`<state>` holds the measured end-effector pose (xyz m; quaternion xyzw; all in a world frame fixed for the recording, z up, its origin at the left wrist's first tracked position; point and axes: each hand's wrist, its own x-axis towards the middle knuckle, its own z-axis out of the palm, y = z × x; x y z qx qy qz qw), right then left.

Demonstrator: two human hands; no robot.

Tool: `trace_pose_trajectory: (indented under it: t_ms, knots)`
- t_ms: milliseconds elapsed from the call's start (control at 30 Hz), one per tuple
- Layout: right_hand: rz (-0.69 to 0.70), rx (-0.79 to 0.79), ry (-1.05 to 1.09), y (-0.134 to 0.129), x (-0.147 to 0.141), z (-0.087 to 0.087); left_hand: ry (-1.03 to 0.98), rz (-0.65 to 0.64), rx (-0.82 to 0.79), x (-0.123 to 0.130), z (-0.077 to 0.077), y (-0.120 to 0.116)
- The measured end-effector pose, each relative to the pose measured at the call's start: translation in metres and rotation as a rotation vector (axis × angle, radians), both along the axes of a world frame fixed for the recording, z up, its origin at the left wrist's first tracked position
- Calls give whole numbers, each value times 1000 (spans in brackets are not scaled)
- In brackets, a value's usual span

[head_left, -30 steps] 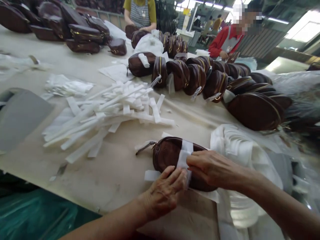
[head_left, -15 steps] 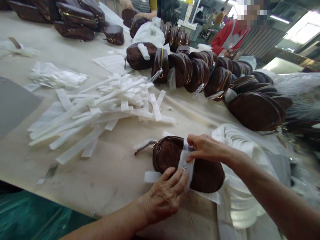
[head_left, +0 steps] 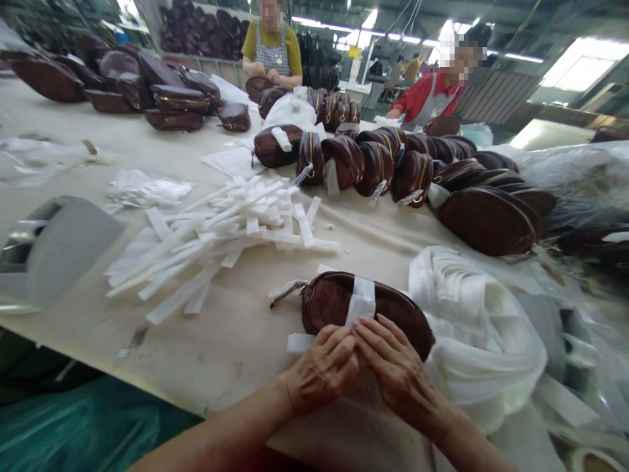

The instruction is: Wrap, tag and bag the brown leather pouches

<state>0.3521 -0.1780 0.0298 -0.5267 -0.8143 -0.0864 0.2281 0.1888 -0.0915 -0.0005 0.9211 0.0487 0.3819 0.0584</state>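
A dark brown leather pouch with a zip along its edge lies on the table in front of me. Around its middle runs a translucent white wrapping strip. My left hand is closed, its bent fingertips at the strip's lower end by the pouch's near edge. Beside it, my right hand presses its fingers together over the same end, touching the left fingertips. Both thumbs are hidden. A plastic-wrapped zip pull sticks out to the pouch's left.
Loose white strips lie in a pile to the left. Brown pouches stand in rows farther back. A coil of white material sits at the right, a grey tape dispenser at the left. Two people work across the table.
My right hand has come down from the pouch's upper edge to its near edge, beside my left hand. The strip lies flatter across the pouch. My view has tilted up.
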Motion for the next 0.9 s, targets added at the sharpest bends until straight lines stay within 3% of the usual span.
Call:
trace_pose_trajectory:
  t_ms: [100,233,467,567,700,900]
  knots:
    - [11,1,39,-7,-2,-7,-15,15,52,-3,-4,-2]
    - [28,-11,88,-9,-6,1,-14,127,135,-6,-4,-8]
    - [-43,19,263,-4,-2,11,-10,100,144,-5,3,-8]
    - [-123,60,159,2,3,5,-11,98,150,-5,2,-9]
    - [-71,48,6,6,0,-6,-9,129,167,-7,1,-10]
    - [12,52,5,3,-2,-10,-12,150,176,-6,-8,-9]
